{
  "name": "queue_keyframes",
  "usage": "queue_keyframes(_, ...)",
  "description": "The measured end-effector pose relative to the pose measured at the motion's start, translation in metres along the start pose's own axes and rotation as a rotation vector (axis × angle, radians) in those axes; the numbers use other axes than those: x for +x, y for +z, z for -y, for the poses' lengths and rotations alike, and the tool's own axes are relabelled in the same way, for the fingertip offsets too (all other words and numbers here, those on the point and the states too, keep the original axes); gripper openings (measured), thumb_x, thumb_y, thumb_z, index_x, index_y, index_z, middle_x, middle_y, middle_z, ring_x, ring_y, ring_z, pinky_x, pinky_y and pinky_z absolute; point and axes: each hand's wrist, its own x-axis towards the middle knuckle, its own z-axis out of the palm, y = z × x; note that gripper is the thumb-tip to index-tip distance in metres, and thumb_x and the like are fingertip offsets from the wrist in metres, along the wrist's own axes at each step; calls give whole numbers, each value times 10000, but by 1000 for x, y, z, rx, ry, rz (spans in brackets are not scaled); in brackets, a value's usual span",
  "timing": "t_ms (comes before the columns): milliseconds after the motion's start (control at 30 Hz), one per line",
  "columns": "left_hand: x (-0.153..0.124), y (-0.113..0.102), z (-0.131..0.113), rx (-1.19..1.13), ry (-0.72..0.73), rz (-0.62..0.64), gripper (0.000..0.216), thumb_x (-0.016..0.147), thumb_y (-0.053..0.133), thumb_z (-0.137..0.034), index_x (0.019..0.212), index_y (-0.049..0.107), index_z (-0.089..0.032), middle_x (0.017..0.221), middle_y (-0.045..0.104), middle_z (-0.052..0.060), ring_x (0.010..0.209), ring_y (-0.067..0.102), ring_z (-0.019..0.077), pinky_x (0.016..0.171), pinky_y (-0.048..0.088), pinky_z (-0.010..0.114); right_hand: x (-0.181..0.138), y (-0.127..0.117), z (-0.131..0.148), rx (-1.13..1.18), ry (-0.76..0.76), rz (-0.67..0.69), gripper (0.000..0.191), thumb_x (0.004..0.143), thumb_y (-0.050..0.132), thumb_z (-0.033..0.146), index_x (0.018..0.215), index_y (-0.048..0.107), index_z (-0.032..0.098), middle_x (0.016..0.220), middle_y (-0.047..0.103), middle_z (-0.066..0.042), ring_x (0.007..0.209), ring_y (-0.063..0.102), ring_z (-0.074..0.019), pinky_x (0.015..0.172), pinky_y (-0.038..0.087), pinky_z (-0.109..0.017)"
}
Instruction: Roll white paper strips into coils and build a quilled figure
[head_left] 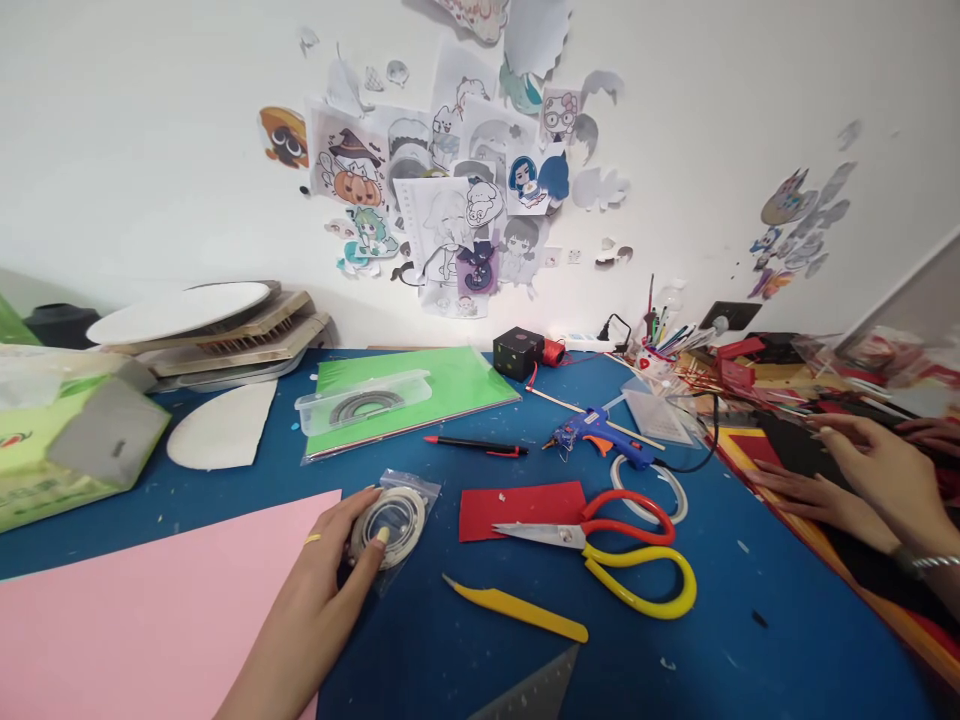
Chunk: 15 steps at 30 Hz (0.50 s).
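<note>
My left hand (pixel 337 550), with a yellow ring on one finger, comes in from the bottom edge. Its thumb and fingers grip a roll of whitish tape (pixel 409 540) in a small clear zip bag, at the corner of a pink sheet (pixel 172 600). To the right of it are scissors (pixel 566 537) with one red and one yellow handle, their blades over a red rectangle (pixel 480 510). Nearer to me lie a yellow tool with a thin pointed tip (pixel 517 612) and part of a clear triangular ruler (pixel 536 690). My right hand is out of view.
Behind lie a pen (pixel 476 446), a blue glue gun (pixel 600 432), a white ring-shaped coil (pixel 679 490), and green sheets (pixel 450 385) under a clear plastic case (pixel 360 400). A tissue pack (pixel 67 440) stands left. Another person's hands (pixel 862 480) work over dark material at right.
</note>
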Motion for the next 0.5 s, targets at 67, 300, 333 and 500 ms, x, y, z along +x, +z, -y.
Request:
queue_keyframes(67,0,0,0,4,6,-4,457,762,396,-454,1120,503,-190,1190,541,111,1150,449,302,949,358,497,-8,1,-3,-21,-26,24,190,869,469,281,1002,551,173,973,582,-39,812,575,-134,711,484,-317)
queue_keyframes(300,0,-1,-3,14,-4,18,501,770,375,-460,1148,486,-150,1201,522,136,1151,441,299,962,337,505,-24,9,-5,-86,-386,241,168,870,466,279,958,569,179,957,591,-35,792,578,-121,695,486,-290)
queue_keyframes(333,0,-1,-3,13,-5,21,506,769,374,-462,1151,483,-148,1201,520,137,1150,442,298,963,337,505,-24,10,-4,-95,-471,275,163,864,476,281,948,575,183,981,589,-37,830,573,-130,734,477,-310)
queue_keyframes(500,1,0,-1,12,3,18,495,774,371,-458,1150,481,-157,1199,524,131,1163,431,298,962,340,501,-24,17,2,-177,-702,265,196,847,497,321,942,578,170,1030,573,-48,928,542,-167,816,434,-380)
